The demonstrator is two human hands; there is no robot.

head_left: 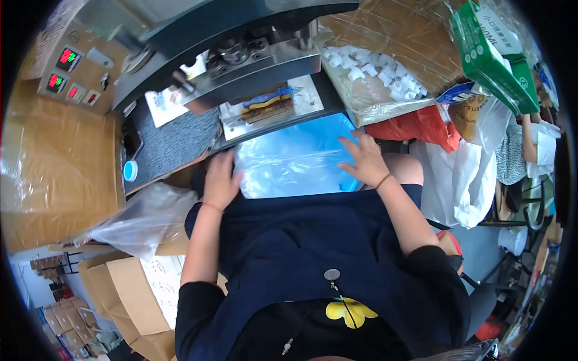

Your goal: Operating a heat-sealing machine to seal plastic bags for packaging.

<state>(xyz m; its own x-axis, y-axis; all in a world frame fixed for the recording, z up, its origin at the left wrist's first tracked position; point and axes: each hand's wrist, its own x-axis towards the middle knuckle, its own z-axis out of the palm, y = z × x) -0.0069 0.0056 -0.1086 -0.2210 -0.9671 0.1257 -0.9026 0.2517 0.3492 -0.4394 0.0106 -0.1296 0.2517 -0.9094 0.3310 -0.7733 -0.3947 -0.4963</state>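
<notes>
**Bench-top press and blue-tinted plastic film, seen from above**

The bench-top press (265, 75) spans the upper left, its top cut off by the picture's edge. At left, a taped cardboard box (66, 156) runs into the black rim, its outer side lost. The blue-tinted plastic film (289, 159) lies in front of the press, between the hands and across the seated person's lap; glare obscures its folds, and the number of layers cannot be made out. At right hangs a white plastic bag (436, 180), contents hidden. A clear plastic wrapping (382, 114) bears small white fittings (388, 73), too crowded to separate individually. Above and to the right stands a tilted green carton (474, 48).

The right hand (365, 160) is unclenched, fingers spread over the film's right side; whether the fingertips press on it is unclear. The left hand (221, 182) is beside the film's left edge, its fingers blurred; whether it grips the film cannot be told. Beneath the press head, blue, yellow and brown strips (268, 108) sit on a metal plate (309, 99), partly hidden by the head. Smallest is a round tub (130, 171), blue within a white rim, at the far left of the surface.
</notes>
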